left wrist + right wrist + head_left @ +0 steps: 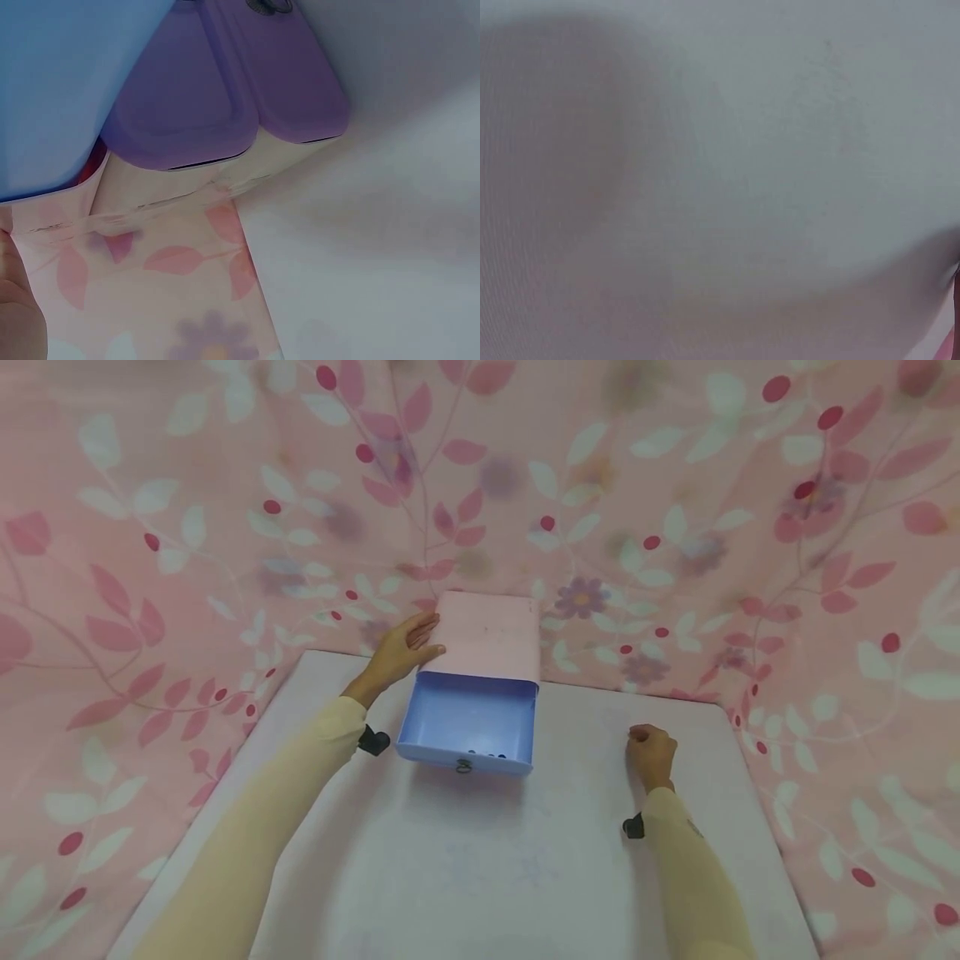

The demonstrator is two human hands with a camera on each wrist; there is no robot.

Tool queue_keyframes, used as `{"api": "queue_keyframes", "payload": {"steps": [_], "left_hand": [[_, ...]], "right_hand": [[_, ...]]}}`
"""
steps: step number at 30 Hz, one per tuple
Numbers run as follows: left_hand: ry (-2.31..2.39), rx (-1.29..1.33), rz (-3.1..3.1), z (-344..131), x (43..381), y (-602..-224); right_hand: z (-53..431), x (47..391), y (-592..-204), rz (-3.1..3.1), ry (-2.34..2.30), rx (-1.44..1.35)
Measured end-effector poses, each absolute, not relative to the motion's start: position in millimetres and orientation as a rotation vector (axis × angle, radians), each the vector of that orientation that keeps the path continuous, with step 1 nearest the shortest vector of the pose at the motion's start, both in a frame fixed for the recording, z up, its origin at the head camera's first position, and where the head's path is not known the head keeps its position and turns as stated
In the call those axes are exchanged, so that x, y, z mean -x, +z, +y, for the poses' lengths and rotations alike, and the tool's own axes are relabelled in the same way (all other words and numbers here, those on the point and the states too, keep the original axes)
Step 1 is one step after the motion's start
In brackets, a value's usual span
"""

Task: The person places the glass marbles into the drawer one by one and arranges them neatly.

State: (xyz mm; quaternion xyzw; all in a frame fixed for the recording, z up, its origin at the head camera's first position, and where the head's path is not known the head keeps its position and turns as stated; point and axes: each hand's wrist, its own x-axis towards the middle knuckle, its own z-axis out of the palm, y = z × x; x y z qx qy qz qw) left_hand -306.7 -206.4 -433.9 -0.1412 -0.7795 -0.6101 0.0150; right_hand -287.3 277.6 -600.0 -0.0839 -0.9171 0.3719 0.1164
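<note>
A small pink drawer cabinet [486, 635] stands toward the back of the table. Its top blue drawer [472, 714] is pulled out, and several small dark bits [501, 756] lie inside near the front. On the drawer front hangs a metal ring pull [463, 767]. My left hand [401, 652] rests against the cabinet's left side, fingers extended and thumb at the top edge. Two purple drawers [184, 90] sit closed below the blue one in the left wrist view. Off to the right, my right hand [652, 756] is over the table, fingers curled, nothing visible in it.
The table has a white cover [480, 877]. Pink floral cloth [675, 527] hangs behind and along both sides of it. A black wrist camera [373, 741] sits by the left sleeve, another [634, 827] by the right sleeve.
</note>
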Motion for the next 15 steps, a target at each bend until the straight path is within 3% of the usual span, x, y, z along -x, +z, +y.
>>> {"api": "queue_keyframes", "payload": {"steps": [15], "left_hand": [[-1.845,0.428,-2.442,-208,311,-441]], "right_hand": [[265,300,-554,-2.484,1.111,0.066]]}}
